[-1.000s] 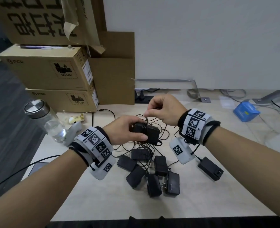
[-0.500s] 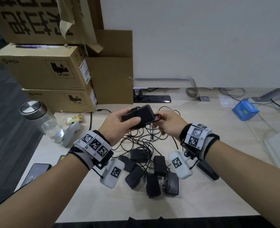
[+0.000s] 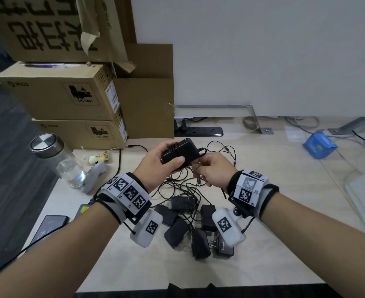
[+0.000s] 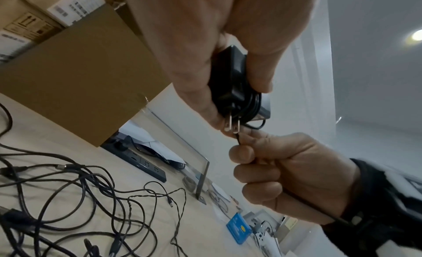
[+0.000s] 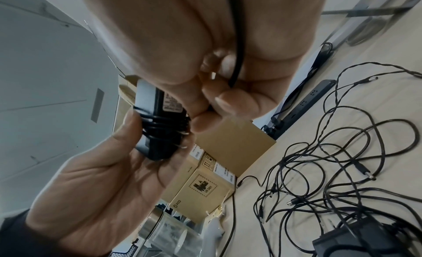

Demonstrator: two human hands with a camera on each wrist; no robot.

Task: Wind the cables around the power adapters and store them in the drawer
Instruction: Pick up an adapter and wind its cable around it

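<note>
My left hand [image 3: 171, 156] grips a black power adapter [image 3: 182, 150] above the desk, thumb on its near side. Several turns of black cable [image 4: 254, 105] are wound round its body, and its two metal prongs [image 4: 233, 124] stick out. My right hand [image 3: 200, 167] is at the adapter's right end and pinches the free stretch of that cable [image 5: 238, 44]. Below the hands several more black adapters [image 3: 190, 231] lie in a cluster on the desk [image 3: 284, 244], their loose cables [image 3: 183, 186] tangled together. No drawer is in view.
Stacked cardboard boxes [image 3: 59, 97] stand at the back left, with a glass bottle [image 3: 58, 162] and a grey controller [image 3: 94, 174] in front of them. A power strip [image 3: 201, 131] lies along the back edge. A blue box [image 3: 319, 145] sits far right and a phone [image 3: 50, 224] near left.
My left hand lifted the adapter off the pile and further from me. My right hand came down from above it to its right end, still pinching the cable.
</note>
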